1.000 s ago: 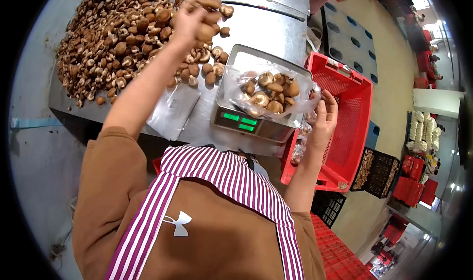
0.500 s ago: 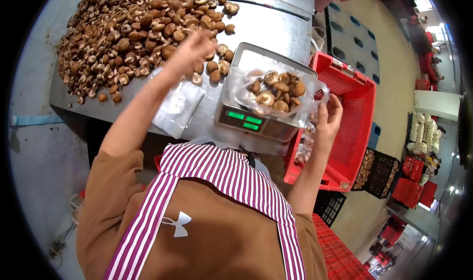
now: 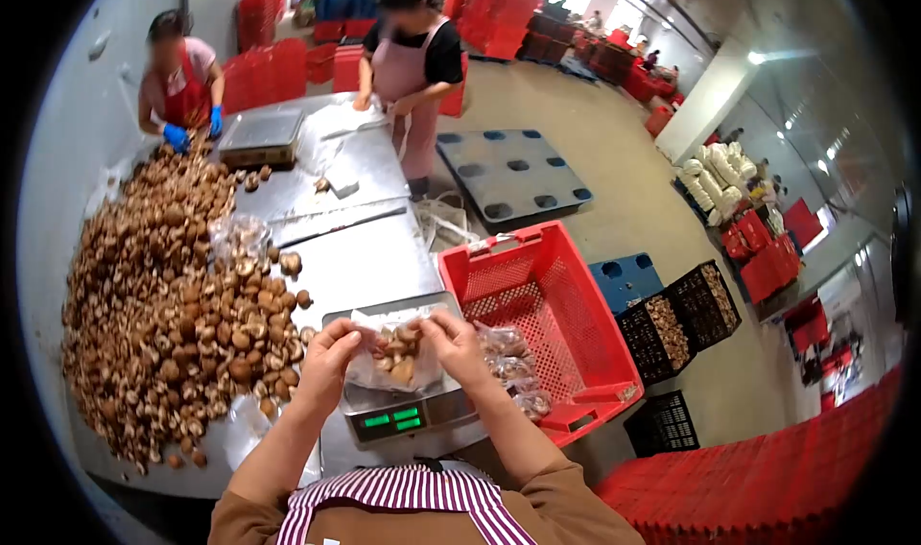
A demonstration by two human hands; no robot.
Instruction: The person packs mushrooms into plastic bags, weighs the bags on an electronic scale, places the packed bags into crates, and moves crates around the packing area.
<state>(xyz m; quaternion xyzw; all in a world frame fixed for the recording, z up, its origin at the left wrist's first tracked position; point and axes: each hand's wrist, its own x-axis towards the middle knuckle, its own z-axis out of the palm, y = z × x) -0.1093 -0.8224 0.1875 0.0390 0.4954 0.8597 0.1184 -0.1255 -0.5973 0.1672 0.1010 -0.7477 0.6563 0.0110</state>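
Observation:
A clear plastic bag of mushrooms (image 3: 395,357) rests on the scale (image 3: 398,418), whose green digits are lit. My left hand (image 3: 329,355) pinches the bag's left edge, fingers closed. My right hand (image 3: 455,349) pinches the opposite edge near the top. The bag's mouth lies between both hands. Left of the scale spreads a large heap of mushrooms (image 3: 163,324). Flat plastic bags (image 3: 251,435) lie at the heap's lower right edge.
Right of the scale, a red crate (image 3: 547,305) holds several filled bags (image 3: 508,363). Across the metal table (image 3: 379,257) are two people, one wearing blue gloves (image 3: 177,137), and a second scale (image 3: 259,134). Pallets (image 3: 518,173) and black crates (image 3: 662,329) are on the floor.
The view has swung up and leftward, bringing the co-workers into sight. My left hand has moved from the mushroom heap to the bag on the scale and closed on its edge.

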